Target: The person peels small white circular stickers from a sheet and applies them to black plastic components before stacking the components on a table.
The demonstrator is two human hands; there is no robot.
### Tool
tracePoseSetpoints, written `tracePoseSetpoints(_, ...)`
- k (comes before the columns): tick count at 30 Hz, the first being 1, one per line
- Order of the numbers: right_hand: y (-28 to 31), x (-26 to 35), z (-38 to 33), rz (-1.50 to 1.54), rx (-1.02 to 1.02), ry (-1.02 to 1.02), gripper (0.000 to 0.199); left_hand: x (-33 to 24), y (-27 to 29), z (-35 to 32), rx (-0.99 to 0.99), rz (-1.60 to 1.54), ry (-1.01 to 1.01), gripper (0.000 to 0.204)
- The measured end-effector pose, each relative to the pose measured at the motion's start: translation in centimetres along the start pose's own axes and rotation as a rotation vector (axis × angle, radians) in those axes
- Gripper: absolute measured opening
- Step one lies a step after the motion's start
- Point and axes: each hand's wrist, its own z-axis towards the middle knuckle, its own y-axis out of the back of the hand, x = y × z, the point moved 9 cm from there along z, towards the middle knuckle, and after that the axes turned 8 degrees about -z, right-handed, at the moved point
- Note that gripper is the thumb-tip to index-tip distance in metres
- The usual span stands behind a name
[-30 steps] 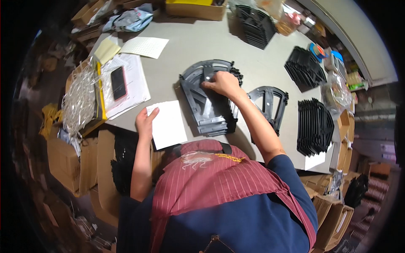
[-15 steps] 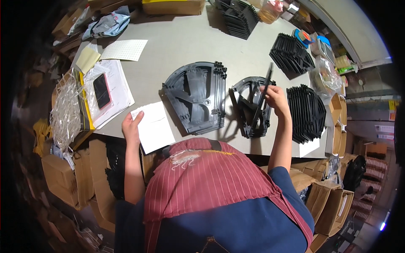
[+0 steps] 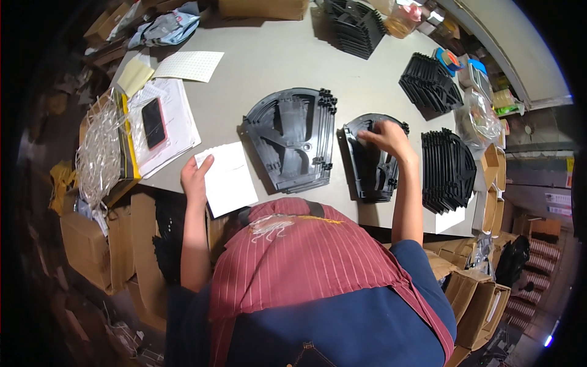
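My left hand grips a stack of white paper sheets by its left edge, with the thumb on top. My right hand is over the smaller pile of black fan-shaped plastic parts. Its thumb and fingers point left and stand a little apart; I see nothing held between them. Whether the fingertips touch the top part cannot be made out. Between my hands lies a larger pile of black fan-shaped plastic parts, with struts and hinge-like knobs along its right edge.
Stacked black parts stand right, back right and at the back. On the left lie a phone on papers, a label sheet and a bundle of clear strips. Cardboard boxes stand below the table.
The black part that my right hand held tilted up now lies flat on the smaller pile, and the fingers have come off it. My left hand still holds the paper.
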Motion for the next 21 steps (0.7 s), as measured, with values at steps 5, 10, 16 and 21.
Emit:
tracePoseSetpoints(5, -0.9, 13.2, 3.5, 0.572, 0.125, 0.517, 0.025, -0.1, -0.1, -0.1, -0.024, 0.019, 0.007, 0.024)
tracePoseSetpoints(10, -3.3, 21.1, 6.8, 0.419, 0.116, 0.783, 0.032, 0.3, 0.6, -0.2, -0.033, -0.055, 0.012, 0.022)
tracePoseSetpoints(16, -5.0, 22.5, 8.6, 0.079, -0.048, 0.795, 0.026, 0.0, 0.3, -0.4, -0.017, -0.050, -0.006, 0.024)
tracePoseSetpoints(21, -2.5, 18.6, 9.8, -0.200, -0.129, 0.441, 0.048, 0.0, 0.6, -0.8, -0.017, -0.002, 0.006, 0.025)
